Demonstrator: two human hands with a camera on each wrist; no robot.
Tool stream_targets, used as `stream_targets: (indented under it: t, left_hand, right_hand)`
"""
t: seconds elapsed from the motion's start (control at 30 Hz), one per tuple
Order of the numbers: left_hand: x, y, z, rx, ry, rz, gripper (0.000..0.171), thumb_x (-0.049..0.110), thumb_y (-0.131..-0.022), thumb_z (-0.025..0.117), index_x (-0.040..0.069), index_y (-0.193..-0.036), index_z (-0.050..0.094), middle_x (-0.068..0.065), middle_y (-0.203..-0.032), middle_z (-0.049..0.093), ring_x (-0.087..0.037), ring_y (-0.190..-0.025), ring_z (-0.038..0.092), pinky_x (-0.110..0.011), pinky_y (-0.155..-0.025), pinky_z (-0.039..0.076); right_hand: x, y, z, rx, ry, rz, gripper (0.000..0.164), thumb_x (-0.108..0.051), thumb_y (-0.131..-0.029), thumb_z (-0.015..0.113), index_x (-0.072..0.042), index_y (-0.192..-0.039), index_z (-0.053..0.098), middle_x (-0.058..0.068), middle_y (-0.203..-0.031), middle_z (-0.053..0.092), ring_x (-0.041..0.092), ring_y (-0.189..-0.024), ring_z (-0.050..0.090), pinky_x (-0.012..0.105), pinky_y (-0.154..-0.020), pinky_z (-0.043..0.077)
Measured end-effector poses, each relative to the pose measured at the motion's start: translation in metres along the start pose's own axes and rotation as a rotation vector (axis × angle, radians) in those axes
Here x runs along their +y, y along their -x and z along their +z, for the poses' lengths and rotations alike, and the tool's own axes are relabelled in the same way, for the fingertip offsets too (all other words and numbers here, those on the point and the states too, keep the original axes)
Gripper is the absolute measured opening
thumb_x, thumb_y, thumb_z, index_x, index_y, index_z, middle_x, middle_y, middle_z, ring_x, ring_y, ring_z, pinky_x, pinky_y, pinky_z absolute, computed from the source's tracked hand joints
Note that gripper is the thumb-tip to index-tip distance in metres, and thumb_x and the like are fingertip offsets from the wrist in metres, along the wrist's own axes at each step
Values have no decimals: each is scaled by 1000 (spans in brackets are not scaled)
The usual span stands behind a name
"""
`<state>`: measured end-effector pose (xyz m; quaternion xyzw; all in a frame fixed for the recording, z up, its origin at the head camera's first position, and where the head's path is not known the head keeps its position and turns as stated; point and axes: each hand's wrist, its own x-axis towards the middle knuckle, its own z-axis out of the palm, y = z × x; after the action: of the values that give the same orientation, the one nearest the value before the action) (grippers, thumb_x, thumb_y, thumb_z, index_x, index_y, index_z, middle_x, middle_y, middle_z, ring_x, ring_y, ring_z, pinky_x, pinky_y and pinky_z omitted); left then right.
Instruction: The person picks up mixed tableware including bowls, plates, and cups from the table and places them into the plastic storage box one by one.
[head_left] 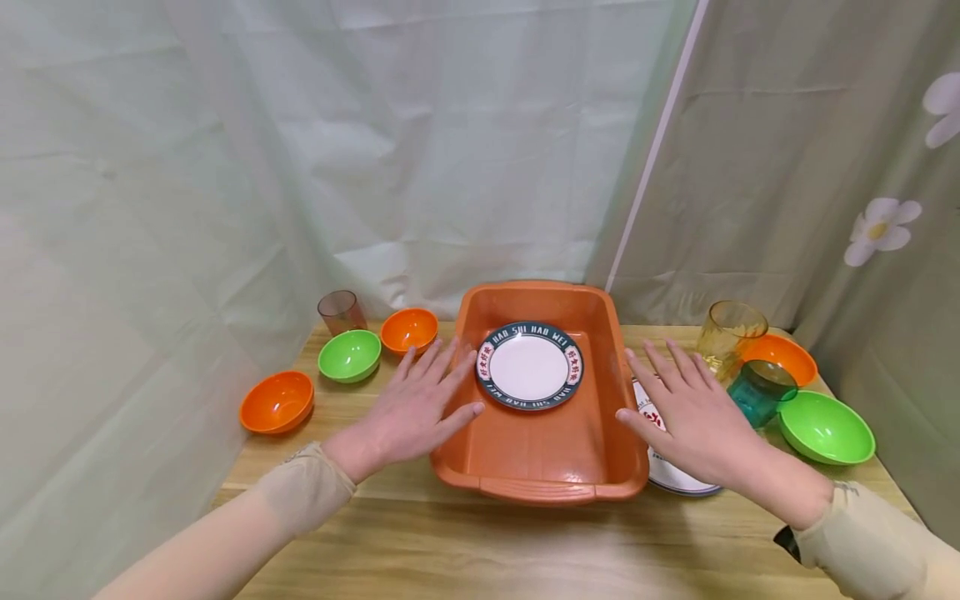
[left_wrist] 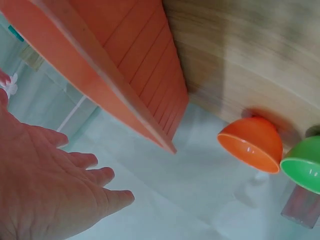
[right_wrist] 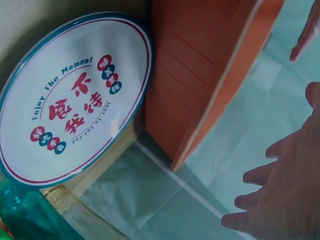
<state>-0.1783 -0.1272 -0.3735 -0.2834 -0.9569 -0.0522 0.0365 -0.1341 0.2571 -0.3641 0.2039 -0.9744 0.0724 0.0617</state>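
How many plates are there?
2: a dark-rimmed plate in the orange tub, and a blue-edged plate beside it, partly behind the right hand. More could be stacked underneath.

Wd-grain tbl (head_left: 360, 542), orange tub (head_left: 536, 450), bowls (head_left: 349, 357) & cups (head_left: 756, 398) L/R, plate (right_wrist: 75, 105) R of tub

My left hand (head_left: 412, 412) hides a stretch of the terracotta plastic basin's (head_left: 551, 450) left rim. Right of the basin, my right hand (head_left: 693, 421) covers part of the white printed plate (right_wrist: 75, 117), and the teal tumbler (head_left: 756, 404) overlaps an orange bowl (head_left: 783, 357). Left of the basin, the left wrist view crops the green bowl (left_wrist: 306, 162). The black object (head_left: 786, 543) under my right cuff (head_left: 862, 537) shows too little to identify.
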Motion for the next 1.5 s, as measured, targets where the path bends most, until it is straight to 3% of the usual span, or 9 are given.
stream_targets:
  t: [0.33,0.6,0.77,0.9,1.07,1.2,1.33,1.43,1.5]
  left_hand:
    - [1,-2,7,-31,9,13,81,71,-102,24,22,-166,14,-8,-171,5,-35,-156,4,-57,-123,-1]
    - [18,-9,6,-60,15,90,81,71,-102,22,21,-166,17,-8,-171,2,-31,-157,0,-56,-123,-2]
    - [37,-15,4,-76,3,157,80,72,-102,19,25,-166,14,-7,-172,4,-30,-156,-3,-55,-123,-2]
    - [54,-20,3,-105,-2,214,81,73,-101,15,26,-166,12,-5,-172,4,-28,-157,-3,-53,-123,-4]
    - [80,-26,4,-131,-6,317,81,74,-100,13,27,-166,8,-5,-172,3,-28,-157,-2,-53,-123,-2]
    - [101,-29,6,-136,-6,398,80,74,-100,13,29,-166,7,-3,-172,0,-26,-157,-3,-51,-124,-4]
    - [117,-30,8,-141,-9,465,79,74,-100,12,31,-166,7,-2,-172,0,-21,-156,-9,-49,-124,-5]
    - [125,-30,10,-146,-32,500,79,74,-99,12,32,-165,5,-1,-172,0,-19,-156,-12,-48,-124,-4]
    - [130,-30,11,-156,-60,520,79,74,-99,12,33,-165,4,0,-172,-1,-19,-156,-12,-48,-124,-3]
  right_hand:
    - [-3,2,2,-5,-28,9,81,-62,-104,41,-13,-165,19,17,-169,14,41,-155,4,62,-121,7]
    - [13,11,2,-6,-287,89,76,-48,-108,46,-4,-164,18,26,-166,19,50,-151,11,69,-116,14]
    - [24,22,-1,10,-490,147,74,-38,-110,47,-1,-163,13,27,-166,16,52,-150,12,71,-116,14]
    - [32,29,-1,-17,-567,201,73,-38,-111,44,0,-163,10,31,-165,16,55,-148,16,74,-112,17]
    - [42,37,8,-70,-695,339,71,-42,-112,38,6,-160,18,35,-159,27,54,-141,31,71,-108,30]
    - [55,42,21,-106,-817,484,64,-40,-113,34,10,-152,35,32,-147,46,44,-130,50,52,-102,48]
    - [71,51,38,-106,-1012,622,52,-25,-113,33,17,-140,47,18,-120,68,23,-106,65,33,-86,57]
    - [78,59,49,-91,-1146,752,45,-18,-110,36,16,-132,55,1,-102,70,11,-90,65,30,-79,58]
    - [81,65,55,-68,-1219,837,38,-16,-108,41,9,-122,65,-4,-93,67,9,-83,64,30,-76,59]
